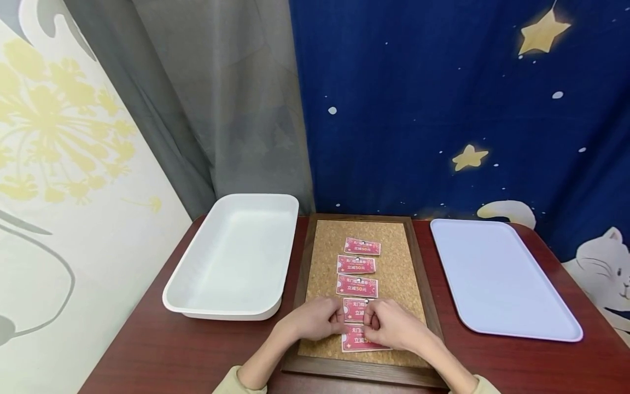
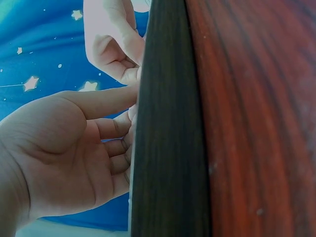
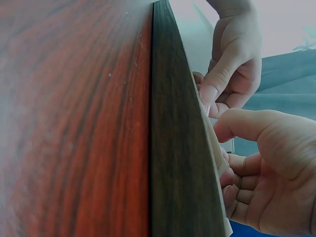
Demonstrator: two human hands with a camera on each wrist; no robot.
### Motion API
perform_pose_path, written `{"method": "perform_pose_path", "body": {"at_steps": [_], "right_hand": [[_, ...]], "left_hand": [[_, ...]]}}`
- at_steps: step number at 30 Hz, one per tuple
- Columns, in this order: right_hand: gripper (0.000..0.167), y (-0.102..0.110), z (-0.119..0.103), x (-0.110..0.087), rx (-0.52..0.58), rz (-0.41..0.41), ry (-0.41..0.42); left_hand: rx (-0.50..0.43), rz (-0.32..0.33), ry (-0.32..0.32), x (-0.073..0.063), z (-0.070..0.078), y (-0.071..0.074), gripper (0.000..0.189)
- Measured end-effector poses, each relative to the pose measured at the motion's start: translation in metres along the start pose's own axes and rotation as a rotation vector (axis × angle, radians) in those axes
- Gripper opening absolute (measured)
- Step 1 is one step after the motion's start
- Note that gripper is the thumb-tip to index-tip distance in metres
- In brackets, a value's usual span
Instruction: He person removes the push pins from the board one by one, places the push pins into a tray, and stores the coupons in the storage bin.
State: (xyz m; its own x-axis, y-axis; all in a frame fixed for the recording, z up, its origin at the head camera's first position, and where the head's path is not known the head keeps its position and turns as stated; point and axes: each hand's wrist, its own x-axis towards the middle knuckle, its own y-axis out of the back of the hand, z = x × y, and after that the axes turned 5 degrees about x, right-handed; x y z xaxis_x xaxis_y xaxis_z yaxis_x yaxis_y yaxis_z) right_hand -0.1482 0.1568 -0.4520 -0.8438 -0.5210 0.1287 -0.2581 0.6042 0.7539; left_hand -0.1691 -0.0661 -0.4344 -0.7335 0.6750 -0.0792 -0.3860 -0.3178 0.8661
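curling over coupons (image 1: 350, 287) on a corkboard (image 1: 326, 246), reddish table (image 1: 152, 353) beneath, blue curtain (image 1: 384, 137) beyond, fingers (image 2: 112, 128) hide whether they pinch.

The coupons (image 1: 357, 287) are pinkish red, the corkboard (image 1: 326, 262) speckled tan.

Corkboard (image 1: 395, 268) (coupons (image 1: 356, 287) atop) between basin (image 1: 241, 257) and tray (image 1: 504, 276)

Right hand (image 1: 396, 327) hides part of lowest coupon (image 1: 355, 345); both sleeves (image 1: 238, 384) cut off.
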Motion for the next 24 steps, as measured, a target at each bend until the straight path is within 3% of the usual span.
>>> {"method": "perform_pose_path", "body": {"at_steps": [24], "right_hand": [[0.021,0.0013,0.0017,-0.001,0.067,-0.009,0.029]], "left_hand": [[-0.01,0.006,0.002,0.0003,-0.0003,-0.0026,0.026]]}}
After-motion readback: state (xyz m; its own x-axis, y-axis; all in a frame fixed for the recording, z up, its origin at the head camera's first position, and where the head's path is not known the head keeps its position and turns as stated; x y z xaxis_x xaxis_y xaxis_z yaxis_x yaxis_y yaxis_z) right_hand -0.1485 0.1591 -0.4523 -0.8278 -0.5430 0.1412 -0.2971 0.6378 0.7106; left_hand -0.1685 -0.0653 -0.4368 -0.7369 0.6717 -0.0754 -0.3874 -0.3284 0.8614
